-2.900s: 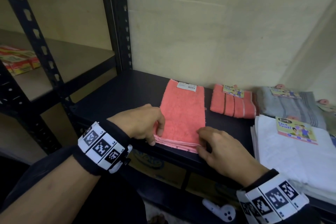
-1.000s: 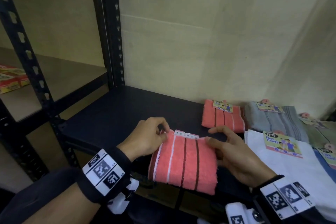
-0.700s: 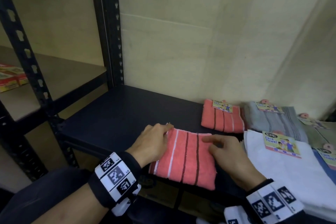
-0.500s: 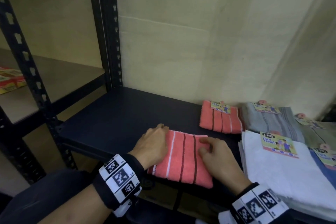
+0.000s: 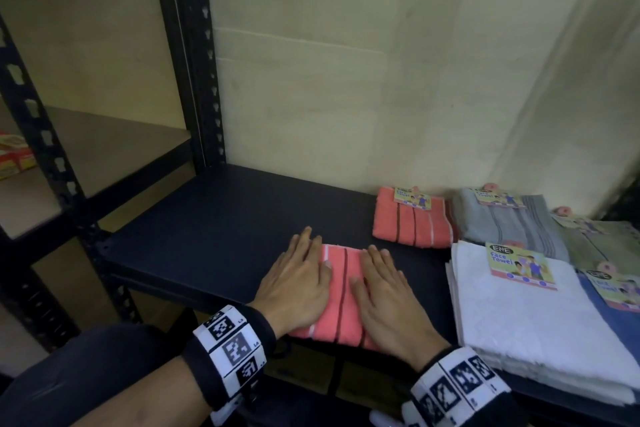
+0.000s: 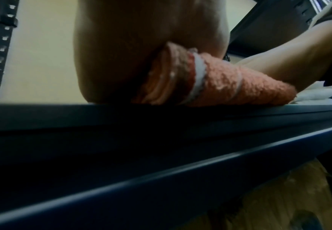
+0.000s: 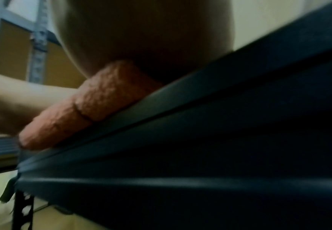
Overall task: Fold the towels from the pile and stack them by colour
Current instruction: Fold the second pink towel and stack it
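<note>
both hands [image 5: 346,291] hide most of the folded coral towel [image 5: 341,288]; its label is unseen.

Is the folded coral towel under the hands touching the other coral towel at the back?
Apart. The head view shows bare dark shelf between the front towel and the back towel.

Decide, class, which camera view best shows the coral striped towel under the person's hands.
The head view: the coral striped towel lies folded on the dark shelf, stripes visible, the left hand and right hand flat on it. The left wrist view shows only its layered side edge; the right wrist view a blurred end.
</note>
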